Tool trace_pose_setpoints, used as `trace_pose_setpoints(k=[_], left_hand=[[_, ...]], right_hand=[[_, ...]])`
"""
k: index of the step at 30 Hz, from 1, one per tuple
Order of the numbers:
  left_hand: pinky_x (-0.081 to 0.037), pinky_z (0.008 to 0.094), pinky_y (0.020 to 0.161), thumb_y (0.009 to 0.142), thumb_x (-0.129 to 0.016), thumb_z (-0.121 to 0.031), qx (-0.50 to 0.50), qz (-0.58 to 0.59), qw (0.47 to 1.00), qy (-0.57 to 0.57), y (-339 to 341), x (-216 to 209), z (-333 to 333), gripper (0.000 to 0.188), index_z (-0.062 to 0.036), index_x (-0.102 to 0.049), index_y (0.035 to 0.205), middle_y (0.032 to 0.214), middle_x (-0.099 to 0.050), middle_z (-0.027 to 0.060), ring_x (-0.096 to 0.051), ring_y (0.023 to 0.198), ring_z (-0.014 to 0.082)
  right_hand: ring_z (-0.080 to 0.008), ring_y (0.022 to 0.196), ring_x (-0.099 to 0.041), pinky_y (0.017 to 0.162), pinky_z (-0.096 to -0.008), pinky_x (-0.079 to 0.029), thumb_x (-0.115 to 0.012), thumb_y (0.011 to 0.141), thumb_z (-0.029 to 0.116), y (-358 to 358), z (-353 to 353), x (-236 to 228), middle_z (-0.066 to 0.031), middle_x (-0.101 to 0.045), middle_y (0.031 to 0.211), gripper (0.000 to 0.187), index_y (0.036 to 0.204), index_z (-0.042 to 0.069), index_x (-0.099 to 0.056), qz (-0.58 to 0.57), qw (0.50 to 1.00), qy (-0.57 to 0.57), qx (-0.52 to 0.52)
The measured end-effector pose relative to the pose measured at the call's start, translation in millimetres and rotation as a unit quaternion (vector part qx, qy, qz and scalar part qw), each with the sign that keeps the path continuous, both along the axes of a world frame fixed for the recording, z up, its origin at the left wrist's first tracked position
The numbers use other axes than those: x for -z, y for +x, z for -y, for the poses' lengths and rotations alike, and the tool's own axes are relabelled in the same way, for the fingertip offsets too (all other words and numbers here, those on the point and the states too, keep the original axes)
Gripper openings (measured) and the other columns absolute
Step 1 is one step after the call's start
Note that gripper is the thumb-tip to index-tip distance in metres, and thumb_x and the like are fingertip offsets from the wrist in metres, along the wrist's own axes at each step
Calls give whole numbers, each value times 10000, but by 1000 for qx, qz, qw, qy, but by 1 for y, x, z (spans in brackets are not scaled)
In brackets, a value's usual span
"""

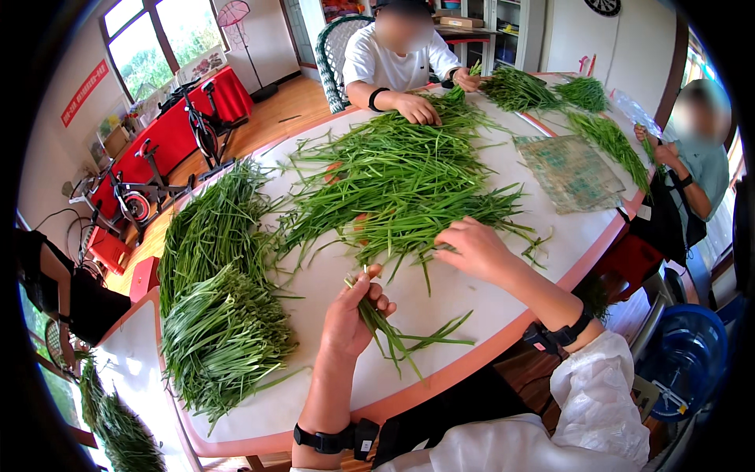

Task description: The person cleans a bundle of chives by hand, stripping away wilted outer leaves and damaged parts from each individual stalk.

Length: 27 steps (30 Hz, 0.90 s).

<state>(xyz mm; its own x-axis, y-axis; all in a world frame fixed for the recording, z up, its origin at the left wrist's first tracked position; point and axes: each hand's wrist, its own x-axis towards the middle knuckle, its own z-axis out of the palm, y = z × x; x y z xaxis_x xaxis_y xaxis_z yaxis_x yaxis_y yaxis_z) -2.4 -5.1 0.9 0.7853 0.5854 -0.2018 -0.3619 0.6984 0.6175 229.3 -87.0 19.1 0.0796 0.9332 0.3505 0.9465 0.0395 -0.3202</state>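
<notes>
My left hand [351, 311] is closed around a small bunch of garlic chives [392, 337], its pale stem ends up by the thumb and its leaves trailing toward the lower right. At the near right edge of the large loose heap of chives [409, 177], my right hand [477, 250] is held with its fingers apart and slightly bent. It seems to hold nothing, and whether its fingertips touch the leaves is hard to tell. Left of my left hand lie a neatly gathered pile of chives [228, 338] and, behind it, another pile [212, 228].
White table [314, 397] with a pinkish border. A co-worker across it has a hand [417, 108] on the heap; another at right holds chives [648, 141]. A worn greenish mat [570, 173] lies at right. A blue bucket [684, 354] stands beside the table at lower right.
</notes>
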Motion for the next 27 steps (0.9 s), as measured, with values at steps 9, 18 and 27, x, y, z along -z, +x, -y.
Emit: trace_pose_setpoints(k=[9,18,27], left_hand=[[-356,248,523,903,-456,-205,-49,-37,998,-24,2,-8,1,198,-53,-494,1023,678,-373,-10,-365,581,112],[-338,241,530,902,-456,-192,-62,-25,998,-12,0,-1,-1,230,-38,-459,1074,661,-315,-25,-323,568,92],[-385,260,560,908,-453,-209,-79,-40,996,-10,6,-4,3,229,-39,-485,1059,693,-377,-14,-382,597,102]], right_hand=[[-266,733,-555,643,-383,-445,-587,699,109,-2,-45,13,-93,-577,708,79,709,47,-539,66,998,19,-8],[-69,676,-566,614,-212,-425,-566,784,113,-36,-15,-22,-47,-627,732,142,877,9,-539,-369,915,-150,-68],[-90,753,-606,670,-221,-456,-577,823,156,-45,7,-11,-59,-644,794,260,1027,-4,-569,-439,858,-236,-126]])
